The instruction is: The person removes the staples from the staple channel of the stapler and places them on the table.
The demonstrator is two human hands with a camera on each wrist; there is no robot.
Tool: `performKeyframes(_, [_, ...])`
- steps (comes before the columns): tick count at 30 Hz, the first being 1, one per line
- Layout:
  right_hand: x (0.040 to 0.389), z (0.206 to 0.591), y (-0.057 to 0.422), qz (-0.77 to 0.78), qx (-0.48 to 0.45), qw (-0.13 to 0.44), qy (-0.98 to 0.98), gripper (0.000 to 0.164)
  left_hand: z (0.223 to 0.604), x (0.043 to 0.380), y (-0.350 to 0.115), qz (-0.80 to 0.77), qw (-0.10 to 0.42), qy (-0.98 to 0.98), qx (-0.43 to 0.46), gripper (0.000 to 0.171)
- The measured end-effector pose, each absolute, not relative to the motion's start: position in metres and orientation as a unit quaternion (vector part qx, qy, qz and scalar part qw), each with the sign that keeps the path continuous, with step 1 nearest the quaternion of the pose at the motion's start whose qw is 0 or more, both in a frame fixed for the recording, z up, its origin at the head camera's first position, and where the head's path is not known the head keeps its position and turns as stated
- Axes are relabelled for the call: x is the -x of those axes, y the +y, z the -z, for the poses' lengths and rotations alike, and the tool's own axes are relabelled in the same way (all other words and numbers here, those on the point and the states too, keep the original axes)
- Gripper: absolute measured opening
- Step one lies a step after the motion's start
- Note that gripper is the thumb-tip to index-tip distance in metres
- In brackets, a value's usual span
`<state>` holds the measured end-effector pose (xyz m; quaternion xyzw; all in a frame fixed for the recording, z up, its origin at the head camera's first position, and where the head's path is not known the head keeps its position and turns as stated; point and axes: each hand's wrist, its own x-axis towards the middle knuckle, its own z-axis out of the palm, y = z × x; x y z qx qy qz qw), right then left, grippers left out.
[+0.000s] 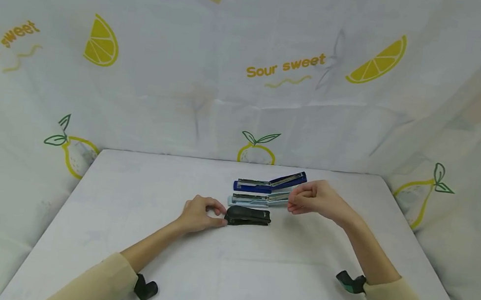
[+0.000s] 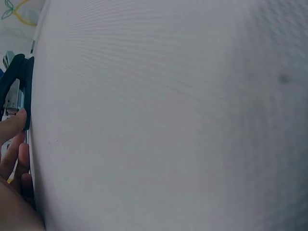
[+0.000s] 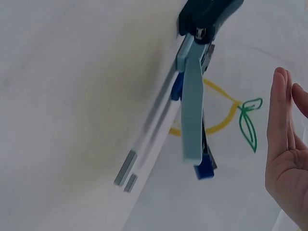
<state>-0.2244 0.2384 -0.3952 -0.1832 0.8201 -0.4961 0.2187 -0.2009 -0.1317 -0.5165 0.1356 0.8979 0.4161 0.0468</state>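
Observation:
A black stapler (image 1: pixel 248 216) lies nearest me, its top arm and base slightly apart at the right end. My left hand (image 1: pixel 200 214) pinches its left end between thumb and fingers; the left wrist view shows the thumb (image 2: pixel 19 118) against that dark stapler (image 2: pixel 28 91). Behind it lie a light blue stapler (image 1: pixel 249 202) and a dark blue stapler (image 1: pixel 254 187), both swung open with their metal staple channels showing. My right hand (image 1: pixel 317 199) is by the light blue stapler's raised arm, overlapping it in the head view. In the right wrist view its fingers are straight, apart from the staplers, and hold nothing.
Two short silver-grey strips (image 3: pixel 126 167) lie on the white table (image 1: pixel 153 174) near the light blue stapler's raised end; the right hand hides that spot in the head view. A white cloth (image 1: pixel 166 62) with lemon prints hangs behind the table.

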Motion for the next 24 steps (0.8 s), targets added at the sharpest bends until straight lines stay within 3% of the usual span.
performKeyframes(6, [0.22,0.401,0.2,0.502,0.22,0.212,0.809,0.02,0.519,0.201,-0.13,-0.413,0.038,0.9,-0.133,0.023])
performKeyframes(13, [0.213,0.413,0.153,0.45,0.3,0.158,0.826,0.017,0.518,0.2,-0.131,-0.412,0.037,0.901,-0.131,0.023])
performKeyframes(24, [0.209,0.434,0.117,0.413,0.327,0.124,0.841,0.026,0.517,0.2,-0.131,-0.419,0.034,0.897,-0.133,0.022])
